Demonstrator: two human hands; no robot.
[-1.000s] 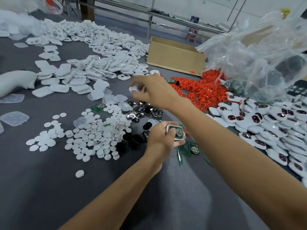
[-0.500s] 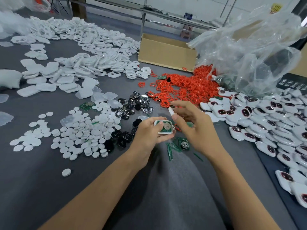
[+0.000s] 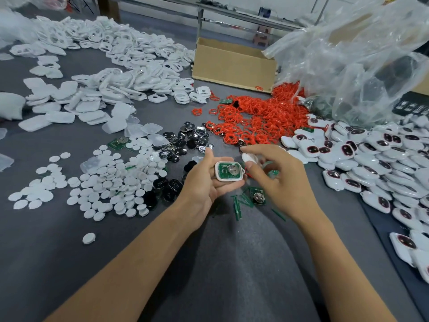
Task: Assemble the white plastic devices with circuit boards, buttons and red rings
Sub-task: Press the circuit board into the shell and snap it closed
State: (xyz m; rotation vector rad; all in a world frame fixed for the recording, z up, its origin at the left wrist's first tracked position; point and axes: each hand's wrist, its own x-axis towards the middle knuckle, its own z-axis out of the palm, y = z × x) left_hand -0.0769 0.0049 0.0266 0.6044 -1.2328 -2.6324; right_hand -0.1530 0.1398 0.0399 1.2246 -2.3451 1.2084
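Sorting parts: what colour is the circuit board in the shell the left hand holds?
The circuit board is green; head view.

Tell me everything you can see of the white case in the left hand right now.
The white case is a small rounded shell, plastic by its look, open side up, with a green circuit board seated inside and a round silver part on the board. No cover is on it. The left hand holds it above the grey table, thumb at its left end, fingers beneath. The right hand, pinching a small white piece, hovers beside its right end.
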